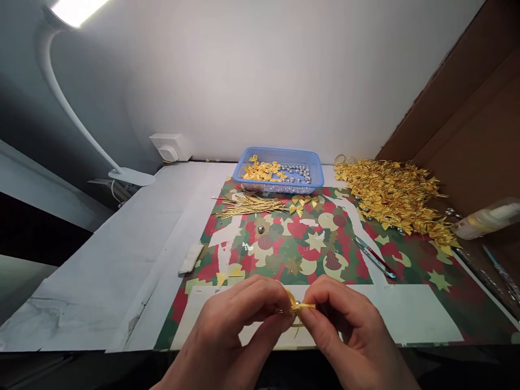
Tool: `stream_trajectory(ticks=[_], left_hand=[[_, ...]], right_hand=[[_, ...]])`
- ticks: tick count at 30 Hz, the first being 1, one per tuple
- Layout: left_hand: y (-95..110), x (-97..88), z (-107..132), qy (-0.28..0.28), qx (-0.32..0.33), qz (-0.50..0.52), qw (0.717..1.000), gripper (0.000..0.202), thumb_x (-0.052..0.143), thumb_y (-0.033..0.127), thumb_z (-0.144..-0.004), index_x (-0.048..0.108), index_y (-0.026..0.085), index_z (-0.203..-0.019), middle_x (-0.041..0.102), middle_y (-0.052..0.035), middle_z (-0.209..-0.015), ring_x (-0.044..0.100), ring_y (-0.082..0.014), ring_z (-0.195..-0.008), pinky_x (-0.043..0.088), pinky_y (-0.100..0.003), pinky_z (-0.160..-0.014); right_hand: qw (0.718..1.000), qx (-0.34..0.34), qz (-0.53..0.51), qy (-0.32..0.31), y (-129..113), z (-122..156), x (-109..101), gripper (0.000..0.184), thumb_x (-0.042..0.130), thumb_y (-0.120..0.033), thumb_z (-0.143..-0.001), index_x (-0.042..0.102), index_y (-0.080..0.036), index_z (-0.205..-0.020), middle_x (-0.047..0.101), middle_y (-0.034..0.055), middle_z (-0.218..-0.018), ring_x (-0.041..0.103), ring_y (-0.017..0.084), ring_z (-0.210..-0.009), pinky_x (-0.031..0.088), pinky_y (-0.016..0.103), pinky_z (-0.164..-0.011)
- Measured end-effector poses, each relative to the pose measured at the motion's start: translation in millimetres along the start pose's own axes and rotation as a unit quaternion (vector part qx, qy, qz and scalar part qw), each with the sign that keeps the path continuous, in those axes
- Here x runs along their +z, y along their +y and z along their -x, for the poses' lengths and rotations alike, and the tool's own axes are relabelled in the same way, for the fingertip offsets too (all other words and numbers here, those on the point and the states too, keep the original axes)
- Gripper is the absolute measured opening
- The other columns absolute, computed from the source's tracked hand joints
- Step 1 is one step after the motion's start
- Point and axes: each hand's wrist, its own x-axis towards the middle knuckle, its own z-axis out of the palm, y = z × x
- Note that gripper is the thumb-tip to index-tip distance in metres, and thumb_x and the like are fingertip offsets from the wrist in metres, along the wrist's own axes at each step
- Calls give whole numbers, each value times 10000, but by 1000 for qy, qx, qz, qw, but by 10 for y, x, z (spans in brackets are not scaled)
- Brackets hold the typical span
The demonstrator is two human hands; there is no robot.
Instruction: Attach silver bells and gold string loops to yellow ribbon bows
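A small yellow ribbon bow (305,306) is pinched between my two hands close to the table's front edge. A silver bead or bell (298,303) shows at its middle, and a thin gold cord hangs below it. My left hand (244,319) is closed on the bow's left side, thumb against forefinger. On the other side my right hand (345,322) pinches the right end of the ribbon. The fingers hide much of the bow. Yellow ribbon scraps (227,276) lie just beyond my left hand.
A blue basket (280,188) holds yellow bows and silver bells. Before it lie gold cords (252,206), loose bows (300,205) and one bell (261,229). Tweezers (374,257) lie right, below a pile of finished bows (398,192). A bottle (485,219) and a lamp (73,114) flank the table.
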Motion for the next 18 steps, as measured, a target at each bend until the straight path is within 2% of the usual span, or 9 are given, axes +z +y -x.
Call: stream_trajectory(ticks=[4, 8, 15, 18], left_hand=[[9, -7, 4, -10, 14, -32, 999, 132, 526, 150, -946, 602, 244, -892, 648, 20, -776, 608, -139, -671, 496, -236, -611], [32, -17, -3, -35, 6, -39, 999, 158, 491, 121, -946, 592, 234, -900, 650, 6, -833, 610, -148, -750, 475, -251, -666], [92, -71, -55, -95, -55, 5, 994, 171, 516, 126, -901, 642, 203, -816, 642, -19, -916, 627, -161, -833, 488, -255, -715], [99, -85, -63, -99, -80, 7, 992, 134, 535, 143, -891, 628, 205, -816, 635, -17, -892, 614, -167, -810, 484, -266, -694]], right_hand=[[1000, -7, 3, -9, -1, -8, -19, 215, 528, -308, -949, 592, -207, -770, 498, -21, -694, 439, 129, -616, 326, 277, -553], [1000, -16, -3, -19, -19, -12, -41, 213, 543, -313, -942, 569, -206, -760, 477, -34, -682, 423, 119, -607, 315, 266, -545], [998, -51, 0, -24, 8, -15, -50, 187, 546, -279, -945, 586, -206, -777, 501, -37, -699, 438, 112, -617, 327, 255, -561], [998, -53, 10, -21, 20, -11, -57, 196, 546, -279, -947, 586, -206, -769, 494, -41, -693, 435, 111, -623, 323, 255, -565]])
